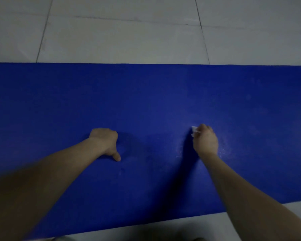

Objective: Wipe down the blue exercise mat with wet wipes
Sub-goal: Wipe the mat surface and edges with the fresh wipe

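Note:
The blue exercise mat (155, 101) lies flat across the whole width of the view on a tiled floor. My right hand (206, 140) grips a small white wet wipe (194, 130) and holds it down on the mat right of centre; only a corner of the wipe shows past the fingers. A faint damp sheen marks the mat just right of that hand. My left hand (105, 141) rests on the mat left of centre with its fingers curled under and its thumb pointing back toward me, and it holds nothing.
Pale grey floor tiles (129, 32) with dark grout lines lie beyond the mat's far edge. A strip of the same floor (207, 225) shows along the mat's near edge at the bottom right.

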